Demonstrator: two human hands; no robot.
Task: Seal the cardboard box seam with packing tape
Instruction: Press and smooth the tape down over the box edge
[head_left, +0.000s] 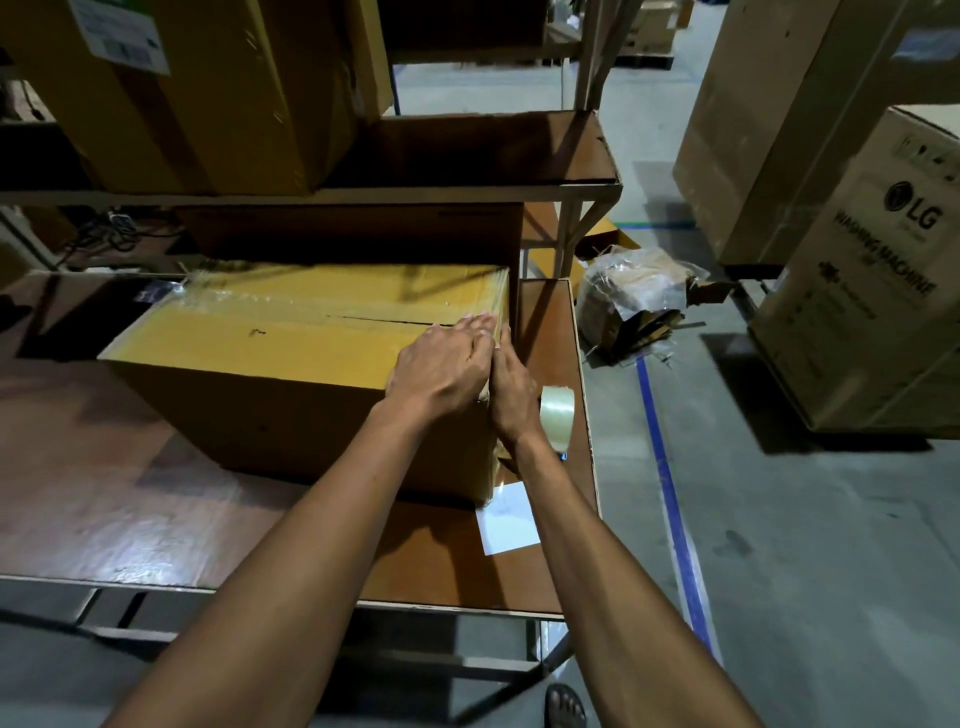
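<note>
Pressing tape down at the right end of the cardboard box (291, 364), toward the tabletop's (104, 493) right edge. Left hand (441, 369) lying flat and open on the lid; right hand (511, 389) flattened against the end face, gripping nothing. Seam (384, 320) gaping slightly, glossy tape wrinkling at the far corner. Next, probably: picking up the tape roll (557, 413) standing beside the box.

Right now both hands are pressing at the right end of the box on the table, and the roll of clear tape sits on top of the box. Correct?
Not quite. The head view shows the tape roll beside the box, over the table, not on top. The left hand and right hand are indeed at the box's right end.
</note>
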